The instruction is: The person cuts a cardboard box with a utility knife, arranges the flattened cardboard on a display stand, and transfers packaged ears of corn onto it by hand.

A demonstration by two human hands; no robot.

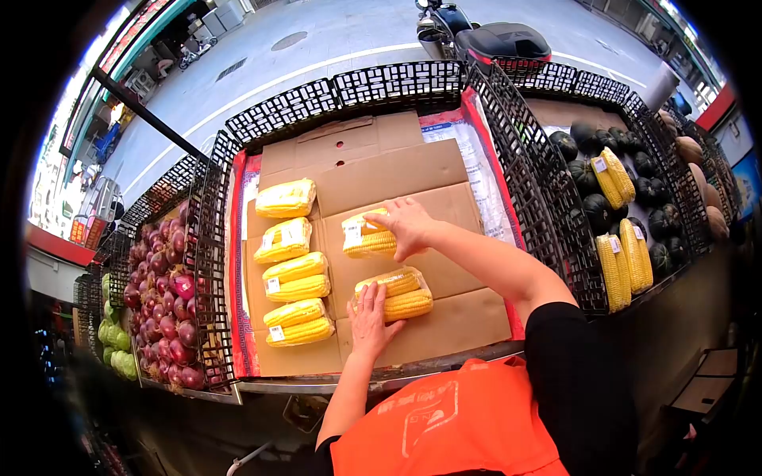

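My right hand [409, 228] spans the right end of a wrapped pack of corn cobs [361, 238], fingers on its far side and thumb on its near side. The pack rests on flattened cardboard [436, 206] and carries a white label. Closer to me, my left hand [370, 324] is open against the left front corner of another corn pack [409, 303], fingers stretched out and thumb apart. To the left, several more packs form a column, from the far corn pack [286, 198] to the near corn pack [299, 323].
Black plastic crate walls [397, 86] border the cardboard. Red onions [168, 293] fill the crate at left, with green cabbages [117, 337] beyond. Dark green squashes [599, 213] and more corn packs [635, 254] lie at right. A motorcycle [500, 40] stands behind on the pavement.
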